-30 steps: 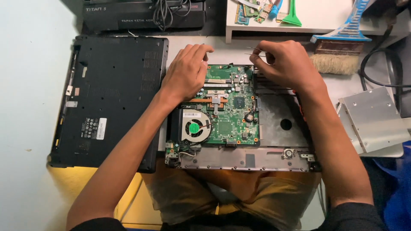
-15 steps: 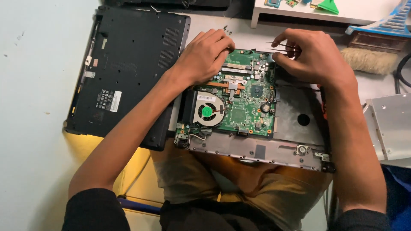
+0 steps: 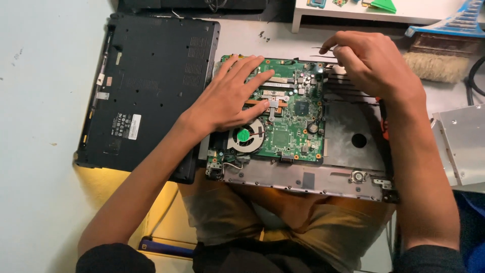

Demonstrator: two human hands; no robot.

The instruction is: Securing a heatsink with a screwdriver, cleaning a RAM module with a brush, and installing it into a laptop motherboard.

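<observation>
Pale, matte tabletop (image 3: 40,101) carries a gutted laptop chassis (image 3: 353,136) of brushed grey metal. Left hand (image 3: 230,98) lies flat, fingers spread, on the green circuit board (image 3: 290,124), just above the round fan (image 3: 246,135). Right hand (image 3: 374,63), at one o'clock from the board, pinches its fingertips together at the chassis edge; what it grips is too small to tell. Black ribbed cover (image 3: 151,86) lies at nine o'clock.

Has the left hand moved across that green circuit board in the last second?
Yes. The left hand has slid toward the fan and now lies flat over the green circuit board; a second ago its fingertips sat at the board's far edge.
</observation>
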